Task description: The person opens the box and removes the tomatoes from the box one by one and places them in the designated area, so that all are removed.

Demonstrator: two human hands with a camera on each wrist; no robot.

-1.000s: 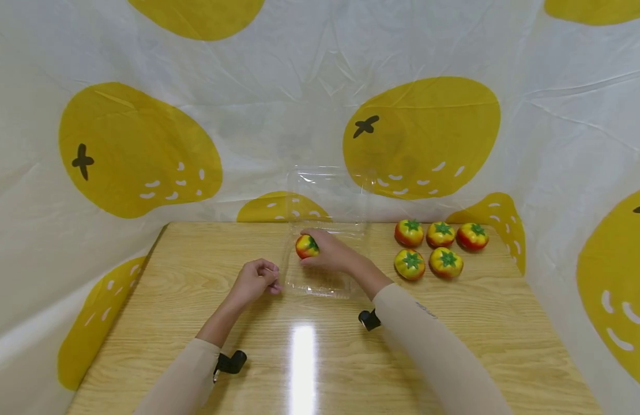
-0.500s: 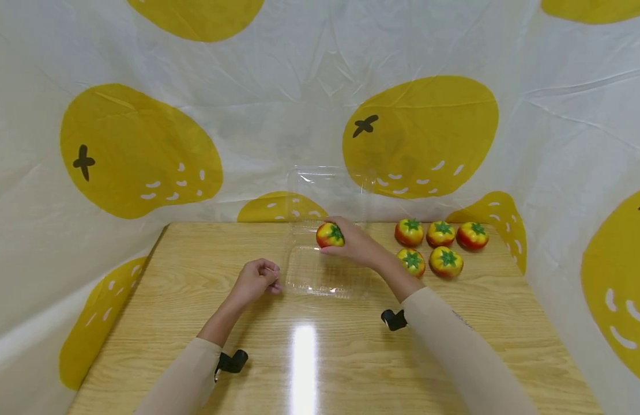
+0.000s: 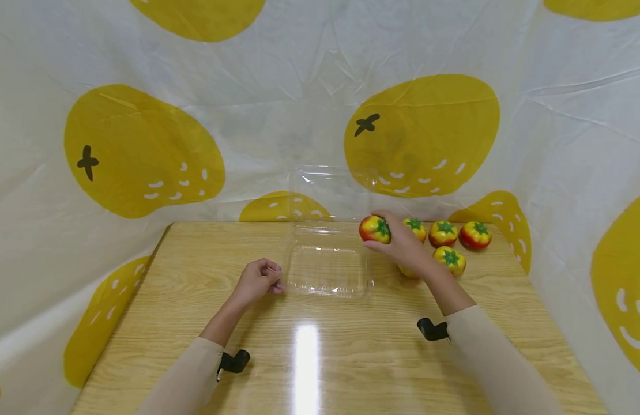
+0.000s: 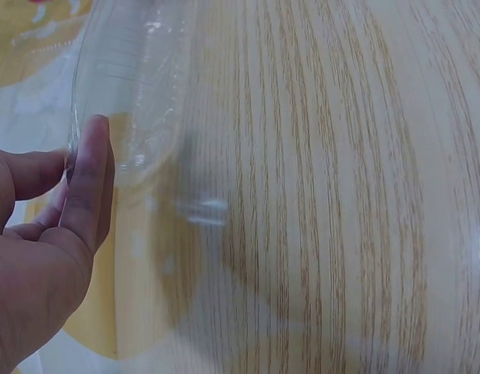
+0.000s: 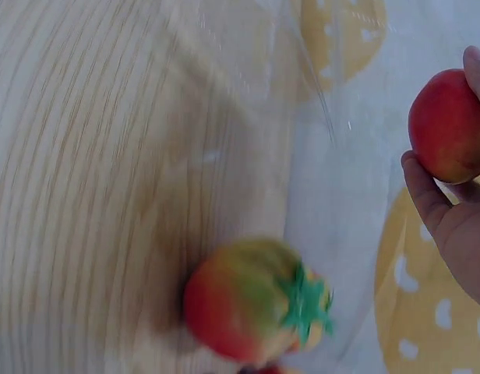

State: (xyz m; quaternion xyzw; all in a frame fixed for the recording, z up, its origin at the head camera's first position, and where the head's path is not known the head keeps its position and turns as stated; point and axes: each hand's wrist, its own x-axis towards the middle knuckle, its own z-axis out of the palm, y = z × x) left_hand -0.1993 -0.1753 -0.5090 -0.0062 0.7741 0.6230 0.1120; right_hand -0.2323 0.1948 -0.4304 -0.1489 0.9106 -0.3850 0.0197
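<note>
My right hand (image 3: 405, 248) grips a toy tomato (image 3: 373, 229), red and yellow with a green leafy top, in the air just right of a clear plastic clamshell box (image 3: 327, 270). In the right wrist view, thumb and fingers hold the red side of this tomato (image 5: 449, 128). The box lies with its lid (image 3: 327, 193) raised against the backdrop. At the box's left edge is my left hand (image 3: 259, 280); in the left wrist view its thumb and fingers (image 4: 88, 167) pinch the thin clear rim (image 4: 74, 117).
Several more toy tomatoes (image 3: 450, 261) sit in two rows at the back right of the wooden table (image 3: 361, 357); my right hand partly covers the nearest ones. A white curtain (image 3: 278, 127) with yellow fruit prints borders the table's back and sides.
My right hand has carried the toy tomato from over the box to the right, out past its right edge toward the other tomatoes. My left hand has stayed at the box's left edge.
</note>
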